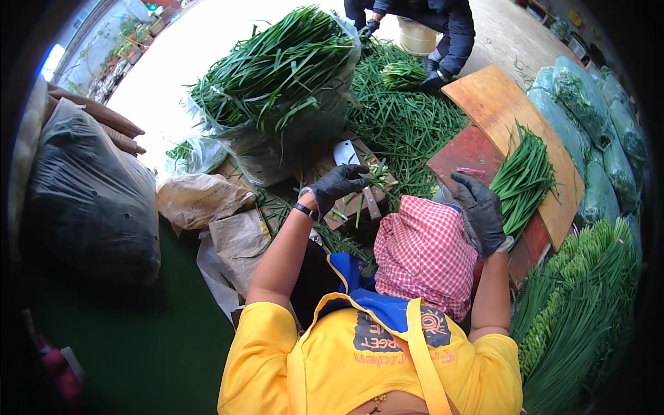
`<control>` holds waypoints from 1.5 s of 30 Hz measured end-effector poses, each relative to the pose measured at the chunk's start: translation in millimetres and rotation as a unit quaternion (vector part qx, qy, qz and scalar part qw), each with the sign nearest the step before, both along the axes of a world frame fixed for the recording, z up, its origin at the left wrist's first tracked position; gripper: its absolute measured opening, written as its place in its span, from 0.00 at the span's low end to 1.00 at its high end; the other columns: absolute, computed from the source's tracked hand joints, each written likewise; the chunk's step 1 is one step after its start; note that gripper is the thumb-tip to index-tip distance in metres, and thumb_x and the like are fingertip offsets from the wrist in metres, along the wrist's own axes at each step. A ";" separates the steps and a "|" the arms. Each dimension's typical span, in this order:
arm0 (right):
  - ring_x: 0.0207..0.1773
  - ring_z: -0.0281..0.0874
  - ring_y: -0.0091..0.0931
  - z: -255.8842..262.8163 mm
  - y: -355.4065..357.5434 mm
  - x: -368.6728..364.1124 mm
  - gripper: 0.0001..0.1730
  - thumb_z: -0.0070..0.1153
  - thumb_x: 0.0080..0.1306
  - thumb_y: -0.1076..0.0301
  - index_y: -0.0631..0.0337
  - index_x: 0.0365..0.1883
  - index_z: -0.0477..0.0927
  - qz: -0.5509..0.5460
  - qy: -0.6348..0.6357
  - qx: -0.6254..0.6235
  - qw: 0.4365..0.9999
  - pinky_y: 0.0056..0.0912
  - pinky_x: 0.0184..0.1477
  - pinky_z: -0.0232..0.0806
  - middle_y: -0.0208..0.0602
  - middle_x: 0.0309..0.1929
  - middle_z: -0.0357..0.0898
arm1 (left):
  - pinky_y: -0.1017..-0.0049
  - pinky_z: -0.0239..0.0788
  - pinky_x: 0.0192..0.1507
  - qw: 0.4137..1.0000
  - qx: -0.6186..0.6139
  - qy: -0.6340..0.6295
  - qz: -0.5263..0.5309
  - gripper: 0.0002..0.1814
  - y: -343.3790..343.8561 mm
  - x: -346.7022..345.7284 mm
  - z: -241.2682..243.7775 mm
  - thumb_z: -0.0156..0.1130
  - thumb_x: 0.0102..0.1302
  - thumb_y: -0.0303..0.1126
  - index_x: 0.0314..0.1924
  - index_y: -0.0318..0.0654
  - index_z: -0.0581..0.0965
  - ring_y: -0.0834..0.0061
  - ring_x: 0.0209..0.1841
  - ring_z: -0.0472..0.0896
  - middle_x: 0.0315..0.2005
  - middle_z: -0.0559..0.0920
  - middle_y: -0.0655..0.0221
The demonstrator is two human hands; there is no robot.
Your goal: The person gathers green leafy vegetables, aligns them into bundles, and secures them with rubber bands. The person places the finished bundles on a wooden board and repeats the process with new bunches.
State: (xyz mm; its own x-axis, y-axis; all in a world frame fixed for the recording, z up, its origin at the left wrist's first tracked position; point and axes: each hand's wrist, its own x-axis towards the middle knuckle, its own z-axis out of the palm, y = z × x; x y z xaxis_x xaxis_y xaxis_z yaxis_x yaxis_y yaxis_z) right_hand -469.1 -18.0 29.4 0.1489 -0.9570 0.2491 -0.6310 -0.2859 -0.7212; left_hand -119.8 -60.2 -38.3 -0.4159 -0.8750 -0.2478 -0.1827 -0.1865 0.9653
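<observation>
My left hand point(340, 187), in a black glove, is over a wooden block. Its thumb and fingertips pinch a few short garlic chive stalks point(381, 175) with pale ends. Below it on the block lies a cleaver point(345, 153), its wooden handle point(371, 202) towards me. Also gloved in black, my right hand point(480, 215) has its fingers apart and nothing visible in them. Just beside that hand, a bunch of green garlic chives point(524, 181) rests across a red board point(469, 155) and a plywood board point(519, 119). Red-and-white checked cloth point(425, 254) covers my knee.
A large plastic bag point(306, 135) overflows with chives point(275, 67). Behind the block, loose chives point(404, 119) form a heap, where a co-worker point(441, 31) in dark clothes handles a bunch. Tied bundles point(581, 295) and filled green bags point(581, 98) line the right; a dark sack point(93, 197) stands left.
</observation>
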 end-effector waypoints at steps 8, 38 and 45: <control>0.41 0.81 0.38 0.2 -99.6 138.5 0.18 0.56 0.64 0.56 0.55 0.47 0.83 0.306 0.105 0.136 0.936 0.36 0.45 0.72 0.41 0.41 0.83 | 0.76 0.67 0.57 0.988 -0.036 0.135 0.065 0.19 2.0 42.1 46.0 0.59 0.68 0.28 0.58 0.34 0.75 0.79 0.51 0.78 0.49 0.81 0.68; 0.45 0.80 0.41 4.3 -465.2 253.4 0.22 0.50 0.66 0.51 0.52 0.53 0.79 -0.032 -0.031 -0.156 0.987 0.40 0.49 0.70 0.45 0.44 0.82 | 0.62 0.58 0.65 0.783 -0.225 -0.514 0.270 0.48 -301.6 226.9 149.3 0.50 0.57 0.73 0.63 0.39 0.70 0.51 0.63 0.70 0.59 0.73 0.49; 0.42 0.81 0.44 19.9 -506.2 287.3 0.24 0.58 0.60 0.49 0.54 0.49 0.80 -0.004 0.098 -0.097 0.990 0.44 0.45 0.71 0.48 0.38 0.82 | 0.61 0.69 0.52 0.725 -0.307 -0.527 0.320 0.47 -261.9 200.5 124.0 0.56 0.54 0.72 0.60 0.39 0.73 0.53 0.49 0.79 0.46 0.82 0.50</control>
